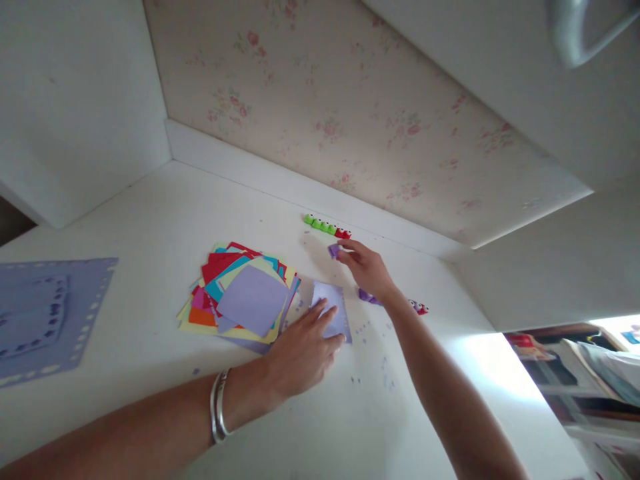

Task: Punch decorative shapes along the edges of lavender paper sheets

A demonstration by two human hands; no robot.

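Note:
My left hand lies with its fingers spread on a small lilac paper sheet, pressing it to the white table. My right hand pinches a small purple paper punch between thumb and fingertips, just above the table and beyond the sheet. Left of the sheet lies a loose pile of coloured paper squares, a lilac one on top. More purple punches show partly behind my right wrist. Tiny lilac paper bits are scattered near the sheet.
A row of green and red punches with eyes stands near the wall. Others, red, sit right of my forearm. A larger lilac sheet with a punched border lies at the left. Shelves with folded things stand at the right.

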